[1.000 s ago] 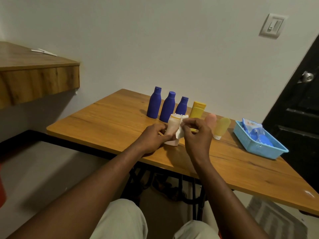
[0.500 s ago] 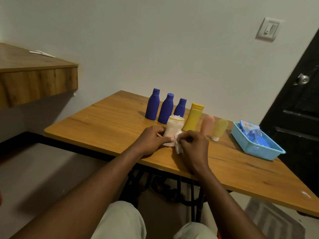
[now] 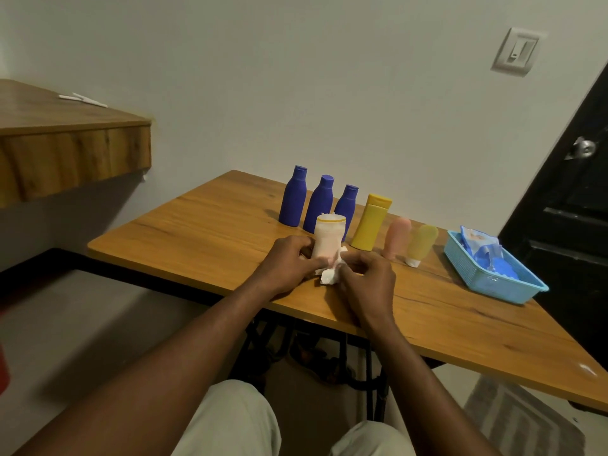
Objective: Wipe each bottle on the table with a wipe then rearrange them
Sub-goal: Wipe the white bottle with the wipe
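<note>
A cream bottle (image 3: 328, 236) with a yellow-rimmed top stands upright on the wooden table (image 3: 210, 238). My left hand (image 3: 289, 263) grips its lower part from the left. My right hand (image 3: 368, 284) pinches a crumpled white wipe (image 3: 330, 274) against the bottle's base. Behind stand three blue bottles (image 3: 318, 204) in a row, then a yellow bottle (image 3: 371, 222), a pink tube (image 3: 397, 237) and a pale yellow tube (image 3: 421, 243) to the right.
A light blue basket (image 3: 493, 281) holding a wipes pack and blue items sits at the table's right. A wooden shelf (image 3: 65, 139) juts out at the left. A black door (image 3: 572, 205) stands at the right; a wall switch is above.
The bottle has come down from a lifted, tilted hold and now stands on the table. My right hand moved the wipe from the bottle's top down to its base.
</note>
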Demonstrator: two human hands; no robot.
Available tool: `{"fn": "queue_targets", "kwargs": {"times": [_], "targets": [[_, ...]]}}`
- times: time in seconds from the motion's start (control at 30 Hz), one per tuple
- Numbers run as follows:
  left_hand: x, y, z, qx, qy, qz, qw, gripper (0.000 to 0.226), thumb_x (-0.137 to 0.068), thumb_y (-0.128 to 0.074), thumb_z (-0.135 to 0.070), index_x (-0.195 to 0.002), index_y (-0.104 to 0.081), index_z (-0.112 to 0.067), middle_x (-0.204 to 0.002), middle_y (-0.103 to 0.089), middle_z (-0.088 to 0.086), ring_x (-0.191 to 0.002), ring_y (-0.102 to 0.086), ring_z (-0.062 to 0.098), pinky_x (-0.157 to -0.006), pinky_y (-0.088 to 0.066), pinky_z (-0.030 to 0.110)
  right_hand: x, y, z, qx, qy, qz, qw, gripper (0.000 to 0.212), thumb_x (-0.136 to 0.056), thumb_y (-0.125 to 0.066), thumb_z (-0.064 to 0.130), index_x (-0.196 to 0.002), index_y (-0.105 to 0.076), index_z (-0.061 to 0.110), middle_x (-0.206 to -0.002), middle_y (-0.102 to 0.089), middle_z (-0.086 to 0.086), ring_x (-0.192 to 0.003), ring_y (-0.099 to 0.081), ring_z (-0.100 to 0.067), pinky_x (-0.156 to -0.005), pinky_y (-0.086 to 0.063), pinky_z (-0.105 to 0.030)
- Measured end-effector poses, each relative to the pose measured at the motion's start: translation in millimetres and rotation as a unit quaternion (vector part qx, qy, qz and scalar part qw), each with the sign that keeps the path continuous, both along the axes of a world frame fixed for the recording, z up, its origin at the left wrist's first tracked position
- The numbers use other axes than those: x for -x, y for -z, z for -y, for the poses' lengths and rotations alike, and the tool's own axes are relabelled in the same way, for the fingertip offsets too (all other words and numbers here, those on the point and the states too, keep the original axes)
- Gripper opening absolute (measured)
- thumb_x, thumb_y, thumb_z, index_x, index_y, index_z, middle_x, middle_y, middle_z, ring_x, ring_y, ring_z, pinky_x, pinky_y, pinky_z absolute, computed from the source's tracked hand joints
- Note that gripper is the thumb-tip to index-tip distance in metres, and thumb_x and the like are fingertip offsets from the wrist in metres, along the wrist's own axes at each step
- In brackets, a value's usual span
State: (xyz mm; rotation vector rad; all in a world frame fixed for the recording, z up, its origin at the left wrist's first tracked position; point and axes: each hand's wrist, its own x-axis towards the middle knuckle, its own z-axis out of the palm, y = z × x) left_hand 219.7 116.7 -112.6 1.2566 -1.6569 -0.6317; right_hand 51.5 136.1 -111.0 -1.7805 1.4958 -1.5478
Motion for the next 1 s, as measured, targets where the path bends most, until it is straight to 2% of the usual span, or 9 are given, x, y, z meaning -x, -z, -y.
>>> {"fn": "queue_targets", "kwargs": {"times": [0.1, 0.23, 0.33, 0.4, 0.5, 0.57, 0.67, 0.83, 1.0], "targets": [[0.9, -1.9, -2.7, -0.012, 0.02, -0.017, 1.0, 0.037, -0.089, -0.082, -0.036, -0.118, -0.074, -0.014, -0.106, -0.076, -0.003, -0.09, -0.072, 0.008, -0.072, -0.062, 0.029, -5.4, -4.6, -1.6, 0.039, -0.009, 0.018, 0.999, 0.02, -0.092, -0.072, 0.011, -0.11, -0.075, 0.019, -0.111, -0.071, 0.007, -0.102, -0.065, -0.003, -0.085, -0.055, -0.018], [2.8, -5.4, -6.9, -0.016, 0.029, -0.006, 0.999, 0.037, -0.089, -0.083, -0.035, -0.118, -0.075, -0.014, -0.103, -0.073, -0.006, -0.089, -0.071, 0.009, -0.06, -0.054, 0.016, -11.4, -18.5, 0.5, 0.125, -0.006, 0.023, 0.992, 0.022, -0.093, -0.069, 0.005, -0.106, -0.071, 0.022, -0.111, -0.067, 0.005, -0.106, -0.062, -0.005, -0.082, -0.055, -0.017], [2.4, -5.3, -7.0, -0.018, 0.029, 0.005, 0.999, 0.038, -0.086, -0.085, -0.036, -0.116, -0.076, -0.014, -0.1, -0.072, -0.007, -0.084, -0.069, 0.009, -0.055, -0.049, 0.012, -12.6, -25.1, 2.2, 0.161, 0.015, 0.029, 0.986, 0.023, -0.094, -0.066, 0.002, -0.106, -0.068, 0.021, -0.111, -0.064, 0.005, -0.105, -0.06, -0.003, -0.082, -0.052, -0.009], [1.8, -5.3, -6.8, -0.015, 0.027, 0.011, 0.999, 0.038, -0.085, -0.086, -0.036, -0.114, -0.077, -0.013, -0.099, -0.073, -0.007, -0.084, -0.069, 0.009, -0.059, -0.054, 0.018, -12.7, -21.9, 2.8, 0.157, 0.015, 0.024, 0.987, 0.022, -0.095, -0.064, 0.002, -0.104, -0.066, 0.022, -0.111, -0.063, 0.004, -0.105, -0.059, -0.004, -0.08, -0.049, -0.006], [1.4, -4.2, -6.0, -0.01, 0.024, 0.01, 1.0, 0.036, -0.085, -0.086, -0.035, -0.114, -0.079, -0.014, -0.1, -0.075, -0.003, -0.087, -0.071, 0.011, -0.073, -0.063, 0.036, -10.9, -9.6, 1.2, 0.118, 0.015, -0.004, 0.993, 0.018, -0.093, -0.065, 0.002, -0.1, -0.066, 0.018, -0.109, -0.064, 0.002, -0.106, -0.061, -0.012, -0.081, -0.048, -0.006], [2.1, -4.4, -6.4, -0.016, 0.024, 0.008, 1.0, 0.033, -0.087, -0.085, -0.032, -0.113, -0.079, -0.013, -0.1, -0.075, -0.003, -0.087, -0.071, 0.012, -0.072, -0.063, 0.034, -9.2, -4.5, -1.1, 0.119, 0.01, -0.032, 0.992, 0.019, -0.09, -0.067, 0.0, -0.101, -0.069, 0.016, -0.11, -0.063, 0.001, -0.107, -0.061, -0.013, -0.085, -0.052, -0.012], [2.6, -3.7, -4.9, -0.028, 0.029, -0.001, 0.999, 0.026, -0.09, -0.083, -0.027, -0.113, -0.079, -0.015, -0.1, -0.075, -0.004, -0.088, -0.071, 0.011, -0.068, -0.062, 0.029, -12.4, -5.8, -4.4, 0.173, -0.006, -0.111, 0.979, 0.029, -0.086, -0.072, -0.002, -0.111, -0.072, 0.013, -0.115, -0.062, -0.003, -0.112, -0.059, -0.018, -0.09, -0.055, -0.029], [1.8, -5.2, -3.4, -0.035, 0.023, 0.016, 0.999, 0.016, -0.093, -0.078, -0.025, -0.108, -0.078, -0.017, -0.101, -0.076, -0.005, -0.09, -0.069, 0.011, -0.077, -0.057, 0.031, -24.2, -21.8, -5.8, 0.238, 0.014, -0.249, 0.939, 0.041, -0.078, -0.082, 0.001, -0.117, -0.072, 0.009, -0.121, -0.065, -0.011, -0.117, -0.056, -0.03, -0.087, -0.054, -0.039], [0.1, -2.2, -0.8, -0.023, 0.013, 0.021, 0.999, 0.017, -0.089, -0.083, -0.029, -0.099, -0.08, -0.016, -0.093, -0.076, -0.006, -0.081, -0.069, 0.012, -0.065, -0.05, 0.023, -15.8, -12.3, 1.2, 0.241, 0.045, -0.243, 0.939, 0.037, -0.078, -0.083, 0.007, -0.114, -0.073, 0.01, -0.121, -0.063, -0.011, -0.115, -0.055, -0.03, -0.083, -0.054, -0.045]]}}
